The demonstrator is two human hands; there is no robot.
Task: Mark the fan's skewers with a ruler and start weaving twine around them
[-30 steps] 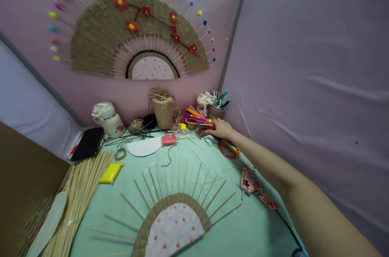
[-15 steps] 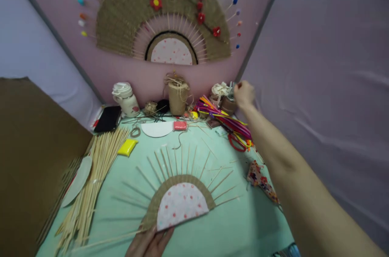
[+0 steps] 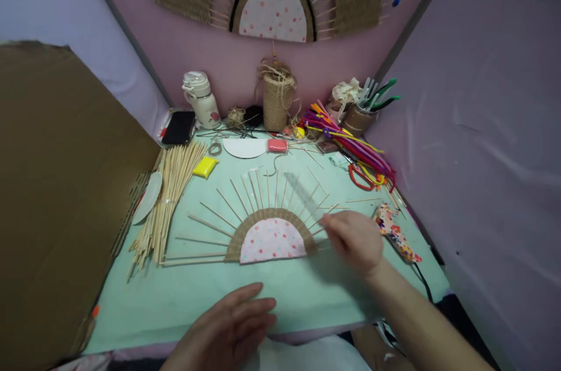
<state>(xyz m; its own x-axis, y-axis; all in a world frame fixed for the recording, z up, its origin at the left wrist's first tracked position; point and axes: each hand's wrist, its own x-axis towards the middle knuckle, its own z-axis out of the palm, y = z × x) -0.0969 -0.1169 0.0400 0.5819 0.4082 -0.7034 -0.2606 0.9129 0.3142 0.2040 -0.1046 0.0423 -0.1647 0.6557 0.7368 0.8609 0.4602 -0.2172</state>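
Observation:
My right hand (image 3: pixel 357 239) is closed around one end of a translucent glue stick (image 3: pixel 302 193), which points up and left above the table and is slightly blurred. Below it lies a half-round fan (image 3: pixel 274 238) with a pink dotted centre, a brown twine band and thin wooden sticks fanning outward. My left hand (image 3: pixel 230 321) is open in front of the fan, near the table's front edge, fingers apart and holding nothing. To the right of my right hand rests a flower-patterned glue gun (image 3: pixel 397 233) with a black cord.
A bundle of wooden sticks (image 3: pixel 169 201) lies left, beside a cardboard sheet (image 3: pixel 56 201). At the back stand a white bottle (image 3: pixel 201 101), a twine roll (image 3: pixel 277 101) and a cup (image 3: pixel 362 120) with glue sticks and green-handled tools. Pipe cleaners (image 3: pixel 346 140) and red-handled scissors (image 3: pixel 362 177) lie right.
My right hand has gone from the pipe cleaners to the cup, then back over the fan with a glue stick. My left hand, earlier at the fan's lower edge, is now apart from it. The view tilted down.

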